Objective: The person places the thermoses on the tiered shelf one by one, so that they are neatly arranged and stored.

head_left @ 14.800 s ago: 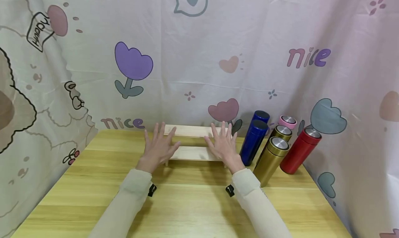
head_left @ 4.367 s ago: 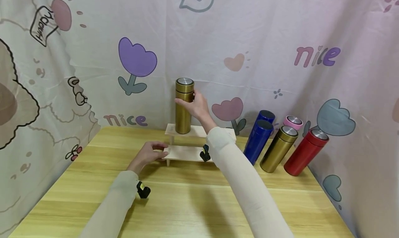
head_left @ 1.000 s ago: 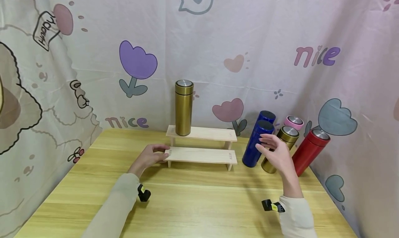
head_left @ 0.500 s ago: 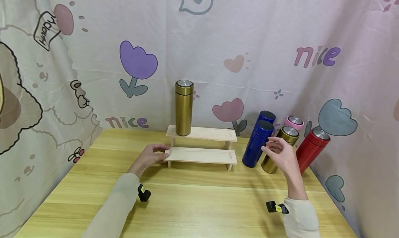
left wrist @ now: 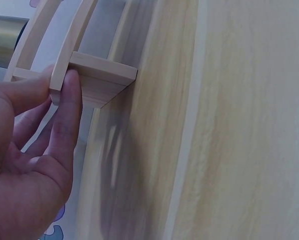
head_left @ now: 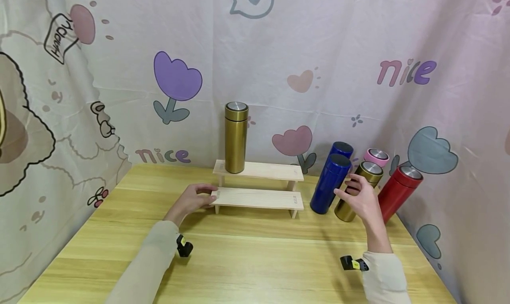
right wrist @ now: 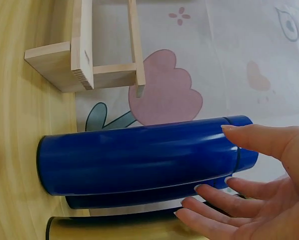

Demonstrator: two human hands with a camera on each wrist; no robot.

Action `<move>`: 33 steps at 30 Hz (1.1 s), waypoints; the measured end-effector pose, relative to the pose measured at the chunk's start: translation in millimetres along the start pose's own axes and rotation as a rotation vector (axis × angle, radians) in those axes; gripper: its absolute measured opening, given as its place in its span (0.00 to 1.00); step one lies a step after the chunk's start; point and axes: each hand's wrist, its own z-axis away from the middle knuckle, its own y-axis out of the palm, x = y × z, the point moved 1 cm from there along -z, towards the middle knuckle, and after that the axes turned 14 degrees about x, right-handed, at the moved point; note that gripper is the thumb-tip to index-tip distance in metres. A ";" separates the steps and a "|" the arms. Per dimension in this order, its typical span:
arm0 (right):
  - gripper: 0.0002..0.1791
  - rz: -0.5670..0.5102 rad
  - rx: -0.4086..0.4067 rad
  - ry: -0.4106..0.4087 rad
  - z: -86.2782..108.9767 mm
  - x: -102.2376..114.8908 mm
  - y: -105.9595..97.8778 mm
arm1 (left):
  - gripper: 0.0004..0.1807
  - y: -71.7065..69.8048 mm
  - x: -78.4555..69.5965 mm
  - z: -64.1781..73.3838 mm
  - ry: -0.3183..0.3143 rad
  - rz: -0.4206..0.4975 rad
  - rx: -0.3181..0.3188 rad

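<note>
My left hand [head_left: 194,200] pinches the left end of the lower board of a two-step wooden rack [head_left: 256,198]; in the left wrist view thumb and fingers [left wrist: 64,120] lie on either side of the board. A gold vacuum flask [head_left: 236,138] stands upright on the rack's upper step, towards its left. My right hand [head_left: 362,198] is at the front blue flask [head_left: 330,184], thumb and fingers spread apart. In the right wrist view its thumb [right wrist: 264,140] overlaps the blue flask's lid end; whether it touches cannot be told. The second gold flask [head_left: 345,210] is partly hidden behind this hand.
Another blue flask [head_left: 341,148] stands behind the front one. A pink-lidded flask [head_left: 376,157] is mostly hidden at the back, and a red flask [head_left: 398,191] stands at the right. A patterned cloth [head_left: 255,65] hangs behind the wooden table [head_left: 247,259].
Earlier, the right hand set a gold flask on the upper step and let go. It then moved right to the flasks, shifting slightly rightward lately. The left hand still holds the rack's end.
</note>
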 end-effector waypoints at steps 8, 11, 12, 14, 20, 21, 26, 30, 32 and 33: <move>0.51 0.009 0.022 0.042 -8.1 -3.1 5.3 | 0.23 -0.1 0.5 -0.7 0.005 0.032 0.007; 0.53 0.028 0.003 0.053 -11.6 -4.6 11.1 | 0.23 0.1 0.9 -0.7 0.012 0.055 0.008; 0.53 0.032 -0.007 0.055 -12.6 -5.1 13.3 | 0.23 0.2 0.9 -0.6 0.016 0.056 0.012; 0.54 0.041 -0.029 0.057 -14.6 -6.2 17.6 | 0.23 0.3 1.0 -0.5 0.019 0.058 0.013; 0.55 0.034 -0.063 0.075 -21.1 -8.6 27.3 | 0.24 -0.3 0.2 -0.3 0.018 0.049 0.013; 0.55 0.027 -0.065 0.077 -22.0 -8.9 28.4 | 0.23 -0.2 0.0 -0.4 0.016 0.052 0.009; 0.55 -0.005 -0.084 0.068 -26.6 -11.8 33.7 | 0.24 0.5 -0.1 0.1 0.023 0.058 0.009; 0.55 -0.011 -0.097 0.061 -30.0 -17.3 36.7 | 0.24 0.5 0.1 0.5 0.037 0.050 0.017; 0.54 -0.008 -0.102 0.062 -31.5 -20.3 38.2 | 0.23 0.4 -0.3 0.5 0.033 0.047 0.013; 0.54 -0.008 -0.107 0.061 -32.4 -21.7 38.9 | 0.23 0.3 -0.7 0.5 0.030 0.045 0.011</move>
